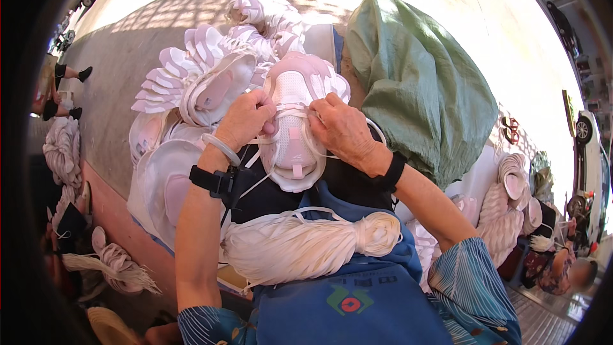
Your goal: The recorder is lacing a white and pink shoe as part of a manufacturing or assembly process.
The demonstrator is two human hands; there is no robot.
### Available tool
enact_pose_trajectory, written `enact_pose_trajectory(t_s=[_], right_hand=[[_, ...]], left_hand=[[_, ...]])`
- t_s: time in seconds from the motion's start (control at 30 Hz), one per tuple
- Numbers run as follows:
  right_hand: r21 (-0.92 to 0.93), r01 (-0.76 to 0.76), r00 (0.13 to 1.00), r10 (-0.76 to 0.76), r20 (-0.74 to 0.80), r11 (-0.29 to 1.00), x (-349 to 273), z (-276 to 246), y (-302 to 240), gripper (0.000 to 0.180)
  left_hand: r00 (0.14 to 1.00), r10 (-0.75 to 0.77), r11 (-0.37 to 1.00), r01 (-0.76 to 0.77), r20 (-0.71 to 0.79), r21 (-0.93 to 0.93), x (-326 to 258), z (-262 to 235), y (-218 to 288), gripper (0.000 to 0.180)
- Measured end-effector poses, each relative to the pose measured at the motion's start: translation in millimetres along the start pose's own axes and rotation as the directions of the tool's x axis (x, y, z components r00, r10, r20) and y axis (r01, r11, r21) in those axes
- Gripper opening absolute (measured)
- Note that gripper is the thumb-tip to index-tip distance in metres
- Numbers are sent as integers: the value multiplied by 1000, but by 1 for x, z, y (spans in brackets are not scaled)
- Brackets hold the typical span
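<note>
A white and pink shoe upper (295, 76) lies over my knees, its tongue toward me. A white shoelace (292, 115) crosses the tongue, with loose ends hanging down both sides. My left hand (248, 118) is closed in a pinch at the left edge of the lace holes, touching the lace. Opposite it, my right hand (345, 131) has its fingers pinched on the lace at the right edge. The exact fingertip hold is partly hidden. Across my lap, on a blue apron (357, 316), rests a thick tied bundle of white laces (287, 249).
Several more pink and white shoe uppers (172, 83) are stacked at the left and beyond. A large green cloth sack (415, 83) stands at the right. Further shoe parts (501, 217) lie at far right, where a person (555, 268) sits. Another person's legs (67, 92) show at far left.
</note>
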State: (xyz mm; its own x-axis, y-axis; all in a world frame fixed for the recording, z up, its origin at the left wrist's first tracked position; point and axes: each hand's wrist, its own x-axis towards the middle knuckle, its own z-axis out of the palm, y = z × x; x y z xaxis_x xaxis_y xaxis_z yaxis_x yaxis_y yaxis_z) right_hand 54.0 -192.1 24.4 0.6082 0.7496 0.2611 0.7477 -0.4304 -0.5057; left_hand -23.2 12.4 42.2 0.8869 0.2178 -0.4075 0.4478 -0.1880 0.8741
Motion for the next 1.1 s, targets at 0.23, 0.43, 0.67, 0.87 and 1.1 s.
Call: enact_pose_trajectory(t_s=[0.23, 0.43, 0.67, 0.87, 1.1], right_hand=[[-4, 71, 997, -70, 16, 997, 4, -6, -10, 12], [-244, 117, 986, -83, 144, 963, 14, -3, -27, 13], [-339, 101, 980, -34, 196, 935, 25, 1, -40, 16], [-260, 126, 985, -89, 151, 957, 21, -8, -30, 17], [-138, -24, 996, 36, 83, 990, -5, -14, -13, 14]], left_hand=[[985, 72, 997, -73, -158, -1, -10, 8, -11, 16], [967, 130, 992, -125, -219, 37, -21, 22, -16, 18], [956, 207, 936, -132, -207, 327, -32, 29, -7, 38], [917, 306, 886, -178, -254, 427, -28, 34, -18, 36], [866, 388, 862, -220, -315, 458, -25, 40, -22, 34]])
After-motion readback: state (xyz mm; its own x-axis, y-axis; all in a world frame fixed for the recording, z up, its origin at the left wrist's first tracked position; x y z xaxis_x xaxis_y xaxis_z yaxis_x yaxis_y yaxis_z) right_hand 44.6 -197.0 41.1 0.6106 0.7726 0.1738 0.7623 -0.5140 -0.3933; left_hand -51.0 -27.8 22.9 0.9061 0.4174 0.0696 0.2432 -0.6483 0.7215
